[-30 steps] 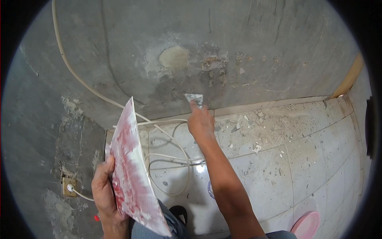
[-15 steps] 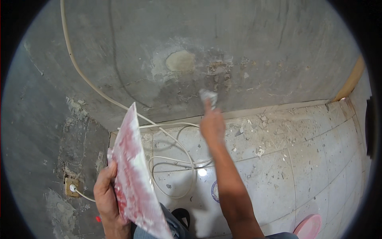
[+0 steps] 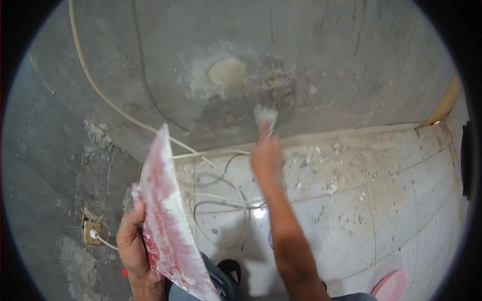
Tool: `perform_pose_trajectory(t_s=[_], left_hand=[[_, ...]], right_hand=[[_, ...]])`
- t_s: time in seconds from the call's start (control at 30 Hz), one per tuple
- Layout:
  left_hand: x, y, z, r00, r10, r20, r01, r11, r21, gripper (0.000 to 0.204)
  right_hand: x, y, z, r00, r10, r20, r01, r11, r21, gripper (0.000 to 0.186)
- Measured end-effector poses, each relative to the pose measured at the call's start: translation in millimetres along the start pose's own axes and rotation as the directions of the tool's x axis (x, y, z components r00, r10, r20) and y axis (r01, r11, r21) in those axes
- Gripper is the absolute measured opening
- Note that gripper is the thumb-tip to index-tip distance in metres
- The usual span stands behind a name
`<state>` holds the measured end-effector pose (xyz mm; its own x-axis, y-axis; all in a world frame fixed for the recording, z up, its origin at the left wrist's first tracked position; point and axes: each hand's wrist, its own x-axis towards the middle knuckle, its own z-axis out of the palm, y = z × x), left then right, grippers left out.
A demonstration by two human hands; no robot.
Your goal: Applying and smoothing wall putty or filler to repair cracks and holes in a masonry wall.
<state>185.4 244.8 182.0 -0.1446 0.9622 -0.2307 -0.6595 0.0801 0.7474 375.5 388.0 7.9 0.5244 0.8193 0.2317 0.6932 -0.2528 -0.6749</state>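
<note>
Currently, the right hand [image 3: 267, 158] is carrying the putty knife [image 3: 265, 115] rightward and slightly upward along the grey wall [image 3: 306, 40], relative to one second ago. The blade is now sitting just below the chipped plaster [image 3: 276, 79], to the lower right of the pale oval patch [image 3: 227, 72]. By judgement, this shift is bringing the work nearer the chipped zone. The right fingers are gripping the knife, the index finger extending along it; blur is obscuring whether the blade is touching the wall.

Meanwhile, the left hand [image 3: 131, 246] is clasping the paste-smeared board [image 3: 165, 210], holding it steeply tilted. The thumb is bearing on its left edge; the remaining fingers are mostly hiding behind it.

A cream cable [image 3: 100, 95] is descending the wall and looping on the tiled floor [image 3: 326, 246] between board and right forearm, presenting a possible snag. Loose debris [image 3: 331, 189] is littering the tiles near the wall's base. A white plug [image 3: 93, 234] is occupying the wall socket [image 3: 88, 241] at left, and a pink rounded container [image 3: 390, 286] is resting at lower right.
</note>
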Motion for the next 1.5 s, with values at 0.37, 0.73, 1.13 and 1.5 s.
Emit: perform_pose_trajectory(t_s=[0.37,0.73,1.13,1.5], left_hand=[[23,-17,-8,0.943,-0.064,0.328,0.032,0.994,0.102,0.024],[21,-30,21,0.928,-0.041,0.369,-0.049,0.972,0.232,0.025],[58,-61,58,0.932,0.073,0.355,-0.208,0.909,0.361,0.022],[68,-45,38,0.941,0.127,0.313,-0.246,0.894,0.375,0.02]], right_hand=[[10,22,41,0.959,-0.106,0.264,0.112,0.994,-0.008,0.052],[74,84,-116,0.96,0.28,0.002,-0.16,0.545,0.823,0.048],[71,30,-76,0.994,-0.092,0.053,0.073,0.955,0.287,0.046],[50,9,-62,0.991,-0.064,0.116,0.039,0.977,0.21,0.053]])
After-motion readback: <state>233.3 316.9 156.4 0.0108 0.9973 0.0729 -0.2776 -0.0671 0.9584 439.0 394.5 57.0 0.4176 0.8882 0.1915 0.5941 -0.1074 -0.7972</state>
